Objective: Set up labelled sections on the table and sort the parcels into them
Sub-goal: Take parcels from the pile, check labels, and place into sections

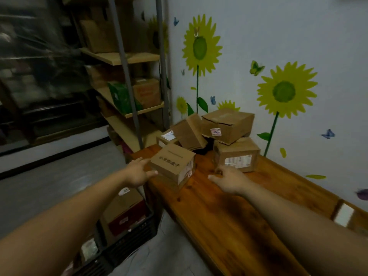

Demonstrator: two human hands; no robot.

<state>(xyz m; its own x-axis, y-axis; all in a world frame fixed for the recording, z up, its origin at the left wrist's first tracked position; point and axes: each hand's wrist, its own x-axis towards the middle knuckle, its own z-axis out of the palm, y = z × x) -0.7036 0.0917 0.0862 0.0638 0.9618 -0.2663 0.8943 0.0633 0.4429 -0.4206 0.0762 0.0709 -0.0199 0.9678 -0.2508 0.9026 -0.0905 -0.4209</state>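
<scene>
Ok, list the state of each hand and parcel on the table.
left hand: open, fingers spread at the printed box's left side.
right hand: open, holding nothing, over the table.
printed box: closed, resting on the table.
top box: stacked, tilted, on the labelled box.
leaning box: tipped against the pile.

The long orange-brown wooden table point(229, 212) looks glossy and knotted; the brown parcels point(236, 154) on it are matt cardboard with paper labels.
</scene>
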